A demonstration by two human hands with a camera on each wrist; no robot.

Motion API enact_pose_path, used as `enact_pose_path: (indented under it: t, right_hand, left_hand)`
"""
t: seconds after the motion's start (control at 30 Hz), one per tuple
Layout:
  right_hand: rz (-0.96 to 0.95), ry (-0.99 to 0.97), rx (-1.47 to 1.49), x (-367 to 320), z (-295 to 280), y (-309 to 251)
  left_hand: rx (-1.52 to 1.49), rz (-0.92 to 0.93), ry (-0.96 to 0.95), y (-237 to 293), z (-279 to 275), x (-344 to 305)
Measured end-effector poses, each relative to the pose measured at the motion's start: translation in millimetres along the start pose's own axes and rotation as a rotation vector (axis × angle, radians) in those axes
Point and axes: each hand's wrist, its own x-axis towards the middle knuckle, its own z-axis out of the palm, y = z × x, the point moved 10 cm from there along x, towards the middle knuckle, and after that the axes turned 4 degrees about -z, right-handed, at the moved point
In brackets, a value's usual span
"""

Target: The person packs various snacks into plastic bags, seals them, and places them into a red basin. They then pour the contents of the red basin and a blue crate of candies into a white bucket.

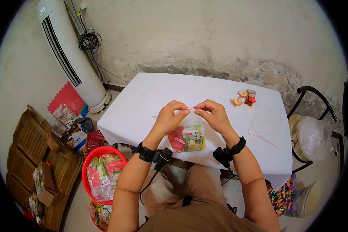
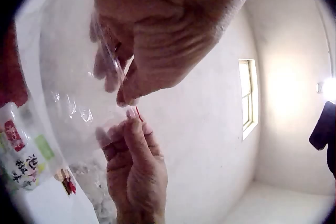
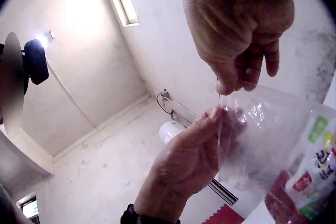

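So both hands are on the big clear plastic bag with a thin red line along its mouth (image 2: 68, 82). The left hand (image 1: 168, 117) pinches the top edge between thumb and fingers, and the right hand (image 1: 217, 117) pinches it just beside. The bag hangs below them at the near edge of the white-cloth desk (image 1: 131, 96), a red packet (image 1: 176, 140) and a white-and-green printed packet (image 1: 194, 140) low inside. Can't tell if the desk takes any weight.

My worry: that film looks thin and slick, so with fingertip-only grips a corner could slip and tip the load floorward. If the two edges don't line up, the mouth could get pressed crooked and leave a gap. Pulling too hard might stretch or tear it.

Writing: dark Chinese characters run down the white-and-green packet, plus pale ones on its little red label (image 2: 14, 136). Too warped for me to read, no brand I'd swear to.
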Motion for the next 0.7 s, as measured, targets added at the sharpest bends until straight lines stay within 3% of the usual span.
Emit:
enact_pose_path:
  t: [0.2,0.37,0.6,0.7]
  right_hand:
    - [0.034,0.010,0.026,-0.8,-1.0,3.4]
    - [0.076,0.026,0.059,-1.9,-1.0,8.8]
    - [-0.017,0.087,0.033,-2.1,-4.2,2.1]
    - [-0.047,0.092,-0.034,-1.9,-4.6,-2.9]
  left_hand:
    - [0.006,0.066,0.116,15.0,-6.5,-4.5]
    - [0.186,0.238,0.201,31.6,-6.2,-9.3]
    - [0.141,0.258,0.168,40.6,-6.4,-7.7]
    - [0.267,0.268,0.096,40.9,-1.9,-7.7]
